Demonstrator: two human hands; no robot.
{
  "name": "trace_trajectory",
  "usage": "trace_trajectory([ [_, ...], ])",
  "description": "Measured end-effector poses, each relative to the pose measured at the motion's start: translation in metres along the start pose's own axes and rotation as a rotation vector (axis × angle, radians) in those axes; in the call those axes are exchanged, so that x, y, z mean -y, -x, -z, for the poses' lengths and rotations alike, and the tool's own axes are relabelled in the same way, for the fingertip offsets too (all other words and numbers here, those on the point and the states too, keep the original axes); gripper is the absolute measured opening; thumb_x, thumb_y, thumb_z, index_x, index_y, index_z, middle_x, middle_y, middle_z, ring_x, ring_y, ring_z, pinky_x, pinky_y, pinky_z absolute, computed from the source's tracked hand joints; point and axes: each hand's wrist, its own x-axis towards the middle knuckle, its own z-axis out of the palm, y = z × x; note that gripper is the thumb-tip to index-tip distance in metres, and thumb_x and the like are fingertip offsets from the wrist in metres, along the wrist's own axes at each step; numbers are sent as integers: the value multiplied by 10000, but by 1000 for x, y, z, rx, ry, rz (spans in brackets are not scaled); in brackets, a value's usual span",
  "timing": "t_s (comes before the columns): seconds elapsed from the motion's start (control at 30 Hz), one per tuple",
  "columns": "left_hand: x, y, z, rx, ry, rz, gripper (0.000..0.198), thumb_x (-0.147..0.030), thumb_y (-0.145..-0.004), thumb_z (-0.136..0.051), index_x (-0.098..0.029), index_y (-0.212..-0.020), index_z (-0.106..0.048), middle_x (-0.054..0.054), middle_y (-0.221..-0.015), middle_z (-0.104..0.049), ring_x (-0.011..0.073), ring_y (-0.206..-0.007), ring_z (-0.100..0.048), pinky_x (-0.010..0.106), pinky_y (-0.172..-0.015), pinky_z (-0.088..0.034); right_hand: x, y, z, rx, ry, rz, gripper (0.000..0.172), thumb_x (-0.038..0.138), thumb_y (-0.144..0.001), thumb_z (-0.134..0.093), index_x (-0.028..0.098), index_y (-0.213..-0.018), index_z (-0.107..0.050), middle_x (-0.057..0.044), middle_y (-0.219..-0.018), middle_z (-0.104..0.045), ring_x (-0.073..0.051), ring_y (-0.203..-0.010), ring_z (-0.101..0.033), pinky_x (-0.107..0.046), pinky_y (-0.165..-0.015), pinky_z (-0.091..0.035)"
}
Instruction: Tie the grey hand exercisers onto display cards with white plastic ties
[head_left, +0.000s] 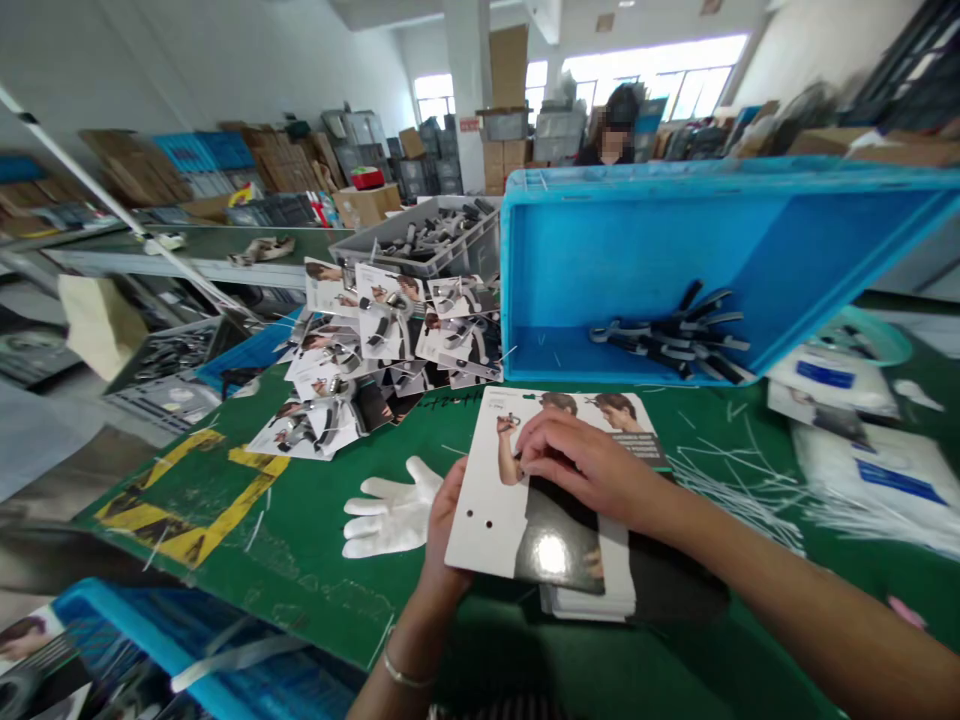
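My left hand (448,520) grips the left edge of a printed card (487,520), which is tilted above a stack of similar cards (589,605). Two small holes show near the card's lower left. Over the card's upper part, my right hand (574,455) has its fingers bent and pressed together at the printed arm picture; anything between the fingertips is too small to make out. A white glove (394,508) lies flat on the green table (315,560), just left of my left hand.
A blue crate (637,250) lies on its side with black-and-grey tools (675,335) inside. Carded tools (330,400) are piled at the left, before a grey crate (450,240). White ties (742,500) and plastic bags (877,470) lie right. A person (611,130) is behind.
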Motion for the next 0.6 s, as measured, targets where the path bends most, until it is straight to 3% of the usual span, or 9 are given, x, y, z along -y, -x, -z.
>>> trace_trajectory([
  [0.1, -18, 18, -1, -8, 28, 71, 505, -543, -852, -640, -157, -1177, -649, 104, -1022, -738, 225, -808, -697, 309, -694, -545, 3, -1, 3, -196, -256, -114, 91, 228, -963, -574, 207, -878, -597, -24, -930, -620, -150, -792, -586, -307, -746, -490],
  [0.2, -32, 35, -9, 49, -151, 118, 477, -377, -795, -750, -144, -1195, -632, 127, -1024, -742, 246, -810, -719, 302, -673, -568, -5, 3, 8, -405, -426, -167, 107, 319, -974, -558, 222, -947, -596, -3, -891, -620, -120, -654, -555, -265, -605, -484],
  [0.27, -40, 42, -15, 117, -286, 160, 450, -298, -790, -753, -135, -1188, -620, 105, -879, -744, 225, -657, -707, 295, -560, -566, -25, 17, 19, -576, -280, -197, 155, 356, -997, -502, 243, -1059, -589, -29, -1019, -641, -135, -715, -593, -281, -641, -512],
  [0.33, -46, 43, -18, 169, -358, 195, 450, -324, -823, -709, -126, -1212, -599, 84, -789, -724, 194, -499, -654, 285, -429, -528, -58, 45, 36, -697, 69, -346, 232, 354, -1015, -442, 254, -1183, -566, -73, -1209, -610, -166, -846, -629, -325, -755, -533],
  [0.37, -50, 41, -18, 176, -379, 211, 462, -333, -831, -695, -128, -1232, -590, 78, -782, -718, 176, -444, -623, 274, -379, -504, -78, 63, 46, -649, 301, -496, 250, 360, -1015, -432, 258, -1196, -571, -76, -1215, -609, -183, -918, -633, -344, -824, -527],
  [0.43, -56, 34, -16, 168, -415, 251, 482, -328, -826, -695, -144, -1257, -586, 65, -790, -710, 147, -389, -584, 247, -317, -465, -118, 106, 68, -579, 399, -656, 171, 306, -955, -546, 201, -1043, -648, -105, -1090, -644, -245, -981, -626, -411, -910, -493],
  [0.5, -59, 22, -16, 176, -448, 296, 486, -316, -814, -709, -152, -1257, -598, 43, -738, -690, 139, -379, -571, 234, -302, -457, -152, 149, 87, -537, 454, -814, 151, 288, -920, -603, 151, -921, -665, -134, -993, -651, -268, -940, -634, -443, -892, -494],
  [0.6, -54, 3, -23, 221, -455, 324, 497, -320, -810, -719, -139, -1258, -603, 20, -664, -659, 135, -391, -564, 228, -318, -462, -186, 199, 102, -483, 502, -1031, 234, 330, -931, -632, 133, -1057, -646, -96, -1076, -650, -224, -946, -640, -429, -850, -530],
])
